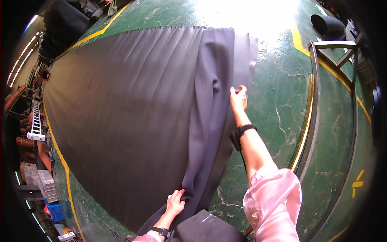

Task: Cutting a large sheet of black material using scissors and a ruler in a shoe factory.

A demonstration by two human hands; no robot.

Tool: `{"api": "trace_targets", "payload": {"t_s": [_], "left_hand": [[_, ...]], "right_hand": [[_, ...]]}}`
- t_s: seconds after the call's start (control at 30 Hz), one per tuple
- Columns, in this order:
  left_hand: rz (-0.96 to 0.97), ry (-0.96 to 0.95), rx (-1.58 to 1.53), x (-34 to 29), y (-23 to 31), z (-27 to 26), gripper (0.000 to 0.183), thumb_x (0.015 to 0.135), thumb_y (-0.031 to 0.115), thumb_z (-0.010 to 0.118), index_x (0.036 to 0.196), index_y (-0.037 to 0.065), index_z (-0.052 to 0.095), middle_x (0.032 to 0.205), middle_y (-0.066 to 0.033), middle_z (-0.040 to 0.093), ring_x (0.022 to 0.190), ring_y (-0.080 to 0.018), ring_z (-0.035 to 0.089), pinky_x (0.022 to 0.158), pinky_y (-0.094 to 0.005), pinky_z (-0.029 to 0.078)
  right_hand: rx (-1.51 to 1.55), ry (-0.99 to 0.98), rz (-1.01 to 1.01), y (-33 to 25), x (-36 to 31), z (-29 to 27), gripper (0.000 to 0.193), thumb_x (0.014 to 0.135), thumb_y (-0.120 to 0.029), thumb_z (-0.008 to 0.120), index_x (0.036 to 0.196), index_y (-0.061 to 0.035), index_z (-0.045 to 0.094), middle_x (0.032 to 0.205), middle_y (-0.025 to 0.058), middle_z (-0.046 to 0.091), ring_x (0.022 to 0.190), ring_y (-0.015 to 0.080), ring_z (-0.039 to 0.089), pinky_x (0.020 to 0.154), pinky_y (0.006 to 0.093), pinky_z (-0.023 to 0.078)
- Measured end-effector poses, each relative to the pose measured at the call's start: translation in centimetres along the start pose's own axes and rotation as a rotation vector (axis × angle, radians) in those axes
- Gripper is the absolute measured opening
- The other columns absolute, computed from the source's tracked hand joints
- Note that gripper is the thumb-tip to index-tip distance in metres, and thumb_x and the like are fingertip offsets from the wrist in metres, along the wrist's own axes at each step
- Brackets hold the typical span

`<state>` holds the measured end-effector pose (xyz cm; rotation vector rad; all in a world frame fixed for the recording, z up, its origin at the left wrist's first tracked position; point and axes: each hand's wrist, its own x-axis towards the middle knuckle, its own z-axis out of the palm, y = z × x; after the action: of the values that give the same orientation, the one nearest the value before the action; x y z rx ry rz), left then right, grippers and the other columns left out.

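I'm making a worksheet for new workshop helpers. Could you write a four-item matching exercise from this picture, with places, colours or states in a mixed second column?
1. Left hand
2. Sheet
3. Floor
4. Metal frame

A. Green and cracked
B. At the right of the picture, apart from the dark material
C. At the left edge of the fold, low in the picture
D. Dark, spread wide, doubled over near its right side

Pairs: 1-C, 2-D, 3-A, 4-B
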<state>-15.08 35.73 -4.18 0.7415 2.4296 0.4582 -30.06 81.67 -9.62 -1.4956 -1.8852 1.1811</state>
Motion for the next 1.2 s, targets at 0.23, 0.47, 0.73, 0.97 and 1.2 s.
{"api": "trace_targets", "payload": {"t_s": [0.23, 0.47, 0.73, 0.97, 1.2], "left_hand": [[-0.033, -0.101, 0.087, -0.3, -1.2, 1.3, 0.049, 0.072, 0.013, 0.059, 0.119, 0.008, 0.048, 0.102, -0.0119, 0.05, 0.102, -0.0283, 0.051, 0.084, -0.0389, 0.038], [0.369, -0.104, 0.106, -0.3, 4.4, -0.4, 0.03, 0.075, 0.029, 0.056, 0.085, 0.001, 0.053, 0.073, -0.0119, 0.047, 0.076, -0.0302, 0.057, 0.065, -0.0393, 0.047], [0.135, -0.639, -0.251, 3.4, 7.3, -0.4, 0.04, 0.087, 0.04, 0.057, 0.117, 0.014, 0.059, 0.084, -0.0101, 0.06, 0.083, -0.0193, 0.061, 0.072, -0.0327, 0.049], [-0.219, -0.093, -0.993, 22.6, 9.0, -5.9, 0.05, 0.091, 0.043, 0.049, 0.119, 0.001, 0.054, 0.093, -0.0024, 0.058, 0.084, -0.008, 0.052, 0.075, -0.0249, 0.043], [-0.087, 0.062, -1.07, 43.4, 19.5, -5.9, 0.102, 0.073, 0.054, 0.069, 0.143, 0.003, 0.015, 0.141, -0.0214, 0.03, 0.129, -0.0259, 0.033, 0.103, -0.036, 0.033]], "right_hand": [[-0.239, -0.008, 0.026, -3.0, 2.6, 2.8, 0.06, 0.071, -0.056, 0.065, 0.114, -0.014, 0.057, 0.106, 0.0117, 0.063, 0.102, 0.0318, 0.057, 0.085, 0.0436, 0.045], [0.302, -0.082, -0.129, 7.0, 9.5, 0.2, 0.033, 0.084, -0.037, 0.061, 0.096, -0.0063, 0.067, 0.079, 0.0082, 0.066, 0.066, 0.0168, 0.057, 0.065, 0.0347, 0.047], [-0.259, 0.199, -0.208, 6.0, 5.4, -5.7, 0.036, 0.077, -0.013, 0.055, 0.114, -0.0138, 0.056, 0.105, 0.0019, 0.062, 0.103, 0.0241, 0.057, 0.085, 0.0366, 0.046], [-0.908, 0.26, -0.489, 11.1, 4.5, -11.4, 0.05, 0.086, -0.032, 0.051, 0.132, -0.0164, 0.04, 0.142, 0.0065, 0.033, 0.134, 0.0242, 0.024, 0.108, 0.0428, 0.021], [-1.02, 0.297, -0.479, 12.2, 5.0, -14.0, 0.047, 0.09, -0.027, 0.047, 0.135, -0.0187, 0.036, 0.145, 0.0036, 0.03, 0.132, 0.0233, 0.029, 0.106, 0.04, 0.026]]}}
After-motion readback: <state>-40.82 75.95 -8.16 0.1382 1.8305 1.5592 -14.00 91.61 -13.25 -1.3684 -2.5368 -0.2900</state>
